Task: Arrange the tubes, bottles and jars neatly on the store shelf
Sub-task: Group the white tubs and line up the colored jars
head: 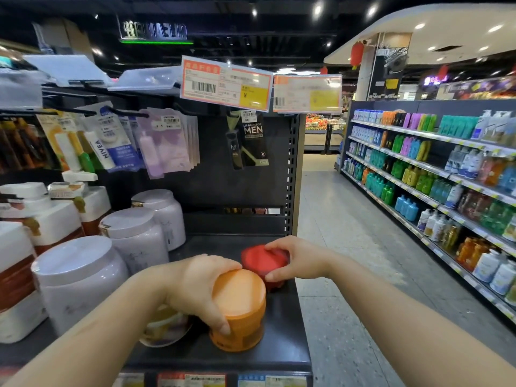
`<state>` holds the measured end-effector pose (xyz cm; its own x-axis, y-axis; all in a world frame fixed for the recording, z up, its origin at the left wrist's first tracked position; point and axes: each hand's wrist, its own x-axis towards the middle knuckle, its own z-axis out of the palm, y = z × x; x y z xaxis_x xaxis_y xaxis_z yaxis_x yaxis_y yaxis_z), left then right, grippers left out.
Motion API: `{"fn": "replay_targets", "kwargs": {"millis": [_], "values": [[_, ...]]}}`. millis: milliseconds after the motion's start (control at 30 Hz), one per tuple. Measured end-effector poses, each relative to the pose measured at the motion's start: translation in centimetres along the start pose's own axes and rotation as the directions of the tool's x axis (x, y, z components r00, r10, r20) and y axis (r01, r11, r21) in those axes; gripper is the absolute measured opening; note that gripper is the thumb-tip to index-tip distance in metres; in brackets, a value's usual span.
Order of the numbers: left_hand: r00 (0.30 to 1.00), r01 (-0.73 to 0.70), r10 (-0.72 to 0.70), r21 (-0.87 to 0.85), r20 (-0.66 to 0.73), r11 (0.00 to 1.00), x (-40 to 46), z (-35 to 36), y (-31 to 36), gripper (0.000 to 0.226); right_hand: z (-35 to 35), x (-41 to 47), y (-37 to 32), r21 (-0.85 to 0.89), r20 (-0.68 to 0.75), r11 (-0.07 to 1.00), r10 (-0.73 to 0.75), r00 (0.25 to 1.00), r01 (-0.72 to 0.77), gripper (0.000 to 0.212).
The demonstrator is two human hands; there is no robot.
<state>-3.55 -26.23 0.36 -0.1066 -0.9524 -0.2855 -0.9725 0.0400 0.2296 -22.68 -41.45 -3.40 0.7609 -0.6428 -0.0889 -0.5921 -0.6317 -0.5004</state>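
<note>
I stand at the end of a dark store shelf, looking down at my two hands, which are close together but not touching. My left hand curls over the lid and side of an orange jar standing upright near the front edge. My right hand pinches a red jar just behind it, fingers on top and thumb at its side; whether that jar is resting flat or slightly lifted, I cannot tell. A paler jar sits mostly hidden under my left wrist. To the left, three large white-lidded tubs already stand in a tidy line running back, with pump bottles beyond them. The shelf behind the red jar is bare. I judge the big tubs settled, and these three small jars the work left: they need lining up beside that row.
</note>
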Motion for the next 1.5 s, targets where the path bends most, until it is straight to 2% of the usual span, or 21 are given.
{"fn": "replay_targets", "kwargs": {"millis": [233,400,500,700,833,900,1033,1167,1333,1500], "values": [[0.997,0.082,-0.082,-0.049,0.001,0.995,-0.2,0.2,-1.6,0.112,0.3,0.0,-0.5,0.0,0.011,1.0,0.004,1.0,-0.004,0.089],[0.995,0.104,-0.104,-0.077,-0.006,0.992,-0.3,0.0,-1.9,0.11,-0.9,-2.0,-1.8,-0.227,0.133,0.97,0.116,0.984,-0.084,0.105],[0.992,0.123,-0.124,-0.094,-0.004,0.988,-0.2,-0.3,-2.1,0.109,-1.1,-3.6,-3.4,-0.359,0.2,0.928,0.186,0.962,-0.105,0.108],[0.98,0.181,-0.171,-0.09,0.105,0.979,-1.1,-0.7,-3.4,0.131,-0.6,-5.3,-5.1,-0.411,0.189,0.903,0.215,0.958,-0.121,0.106],[0.945,0.302,-0.316,0.14,0.089,0.943,-2.8,-1.2,-4.6,0.123,0.5,-4.5,-6.9,-0.287,0.12,0.958,0.058,0.991,-0.022,0.11],[0.941,0.315,-0.333,0.204,0.062,0.927,-3.1,-0.9,-5.0,0.118,1.4,-3.5,-8.1,-0.259,0.078,0.964,-0.035,0.996,0.054,0.109],[0.972,0.235,-0.231,0.256,-0.049,0.938,-4.1,-0.9,-4.6,0.119,2.8,-1.8,-10.7,-0.236,0.04,0.953,-0.185,0.982,0.189,0.106],[0.965,0.167,-0.094,0.301,-0.243,0.939,-7.3,-1.9,-4.8,0.113,3.1,-0.3,-13.5,-0.093,-0.05,0.961,-0.267,0.962,0.262,0.098],[0.922,0.176,-0.084,0.216,-0.379,0.961,-11.5,-2.9,-8.1,0.097,4.3,1.8,-16.9,0.026,-0.102,0.927,-0.369,0.924,0.373,0.087],[0.872,0.152,-0.07,0.134,-0.484,0.979,-13.5,-2.6,-11.2,0.094,5.9,3.3,-19.5,0.022,-0.08,0.892,-0.448,0.89,0.451,0.09]]}}
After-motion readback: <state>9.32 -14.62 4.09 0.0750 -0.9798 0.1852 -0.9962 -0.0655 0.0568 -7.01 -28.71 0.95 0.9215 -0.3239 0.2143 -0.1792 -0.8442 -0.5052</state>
